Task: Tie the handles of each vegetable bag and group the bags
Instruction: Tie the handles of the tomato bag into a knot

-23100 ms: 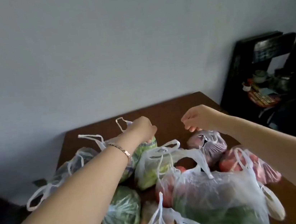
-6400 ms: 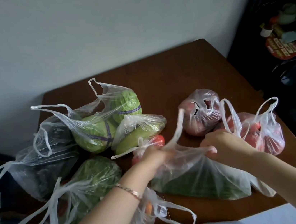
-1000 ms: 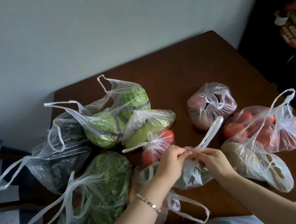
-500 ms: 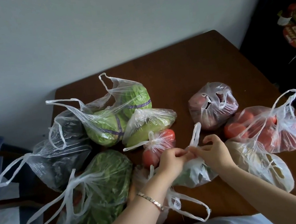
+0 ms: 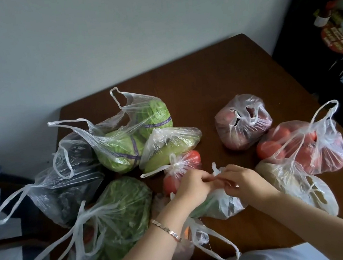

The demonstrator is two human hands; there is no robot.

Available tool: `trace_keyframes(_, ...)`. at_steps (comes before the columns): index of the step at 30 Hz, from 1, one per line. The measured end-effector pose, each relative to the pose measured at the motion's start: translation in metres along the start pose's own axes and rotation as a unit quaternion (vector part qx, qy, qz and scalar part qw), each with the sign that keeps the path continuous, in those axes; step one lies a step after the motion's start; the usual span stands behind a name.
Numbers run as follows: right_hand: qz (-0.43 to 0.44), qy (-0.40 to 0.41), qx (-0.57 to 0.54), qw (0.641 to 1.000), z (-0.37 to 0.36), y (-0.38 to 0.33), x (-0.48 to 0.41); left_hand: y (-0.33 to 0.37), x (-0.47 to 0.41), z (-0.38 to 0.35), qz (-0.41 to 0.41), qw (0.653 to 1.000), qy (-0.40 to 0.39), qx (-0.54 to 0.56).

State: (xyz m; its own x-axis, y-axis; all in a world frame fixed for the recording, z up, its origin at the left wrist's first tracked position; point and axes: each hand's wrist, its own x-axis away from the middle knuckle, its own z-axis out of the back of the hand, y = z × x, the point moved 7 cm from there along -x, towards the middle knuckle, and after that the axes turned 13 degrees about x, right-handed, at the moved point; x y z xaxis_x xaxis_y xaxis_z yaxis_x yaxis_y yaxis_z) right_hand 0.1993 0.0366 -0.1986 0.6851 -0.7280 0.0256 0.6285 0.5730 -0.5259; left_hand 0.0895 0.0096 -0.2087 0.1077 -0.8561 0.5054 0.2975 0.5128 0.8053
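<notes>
Both hands are meeting over the small green-vegetable bag [image 5: 218,205], which is sitting at the near-centre of the brown counter [image 5: 214,84]. My left hand [image 5: 192,187] and right hand [image 5: 241,180] are pinching the bag's handles [image 5: 216,168] between them, fingers [image 5: 207,175] narrowed down onto the twisted plastic; a short tuft is sticking up just above the knuckles. Whether a knot is formed under there, I cannot tell, since the hands are covering it. A bracelet [image 5: 167,231] is sitting on my left wrist. A small tomato bag [image 5: 182,167] with its top already knotted is lying just beyond my left hand, touching a pale green gourd bag [image 5: 168,147]. Behind that, a cabbage bag [image 5: 132,139] holding two heads is lying with its handles loose and open. Further left, a dark-contents bag [image 5: 64,183] is slumping with its loops hanging off the counter edge, and a leafy-greens bag [image 5: 112,220] is lying beside my left forearm, handles untied. Another loose handle loop [image 5: 214,246] is lying under my left wrist, at the near edge. On the right, a closed reddish bag [image 5: 242,122] is sitting apart from the rest, a large tomato bag [image 5: 306,147] is standing with handles up and open, and a pale bag [image 5: 298,187] is leaning against it, close to my right forearm.
</notes>
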Motion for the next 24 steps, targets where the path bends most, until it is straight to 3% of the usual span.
trace_keyframes(5,-0.034,-0.087,0.013,0.996,-0.005,0.01,-0.002,0.008,0.006,-0.006,-0.064,0.995,-0.001,-0.079)
trace_keyframes(9,-0.113,-0.008,-0.065,0.991,0.005,0.015,0.006,0.012,0.014,-0.009,-0.116,0.985,0.012,-0.124)
trace_keyframes(14,-0.218,0.06,-0.191,0.955,0.01,0.02,0.013,0.019,0.02,-0.01,-0.178,0.967,0.058,-0.173)
trace_keyframes(16,-0.253,0.037,-0.304,0.918,0.003,0.025,0.012,0.02,0.02,-0.008,-0.195,0.96,0.068,-0.189)
trace_keyframes(19,-0.303,-0.069,-0.52,0.796,-0.018,0.027,0.017,0.02,0.015,-0.007,-0.212,0.953,0.067,-0.207)
trace_keyframes(20,-0.293,-0.088,-0.535,0.787,-0.021,0.027,0.018,0.02,0.014,-0.006,-0.21,0.955,0.072,-0.199)
trace_keyframes(21,-0.275,-0.092,-0.516,0.806,-0.022,0.029,0.017,0.02,0.013,-0.005,-0.195,0.962,0.078,-0.175)
trace_keyframes(24,-0.173,-0.02,-0.259,0.95,-0.002,0.026,0.013,0.013,0.007,-0.003,-0.111,0.99,0.065,-0.056)
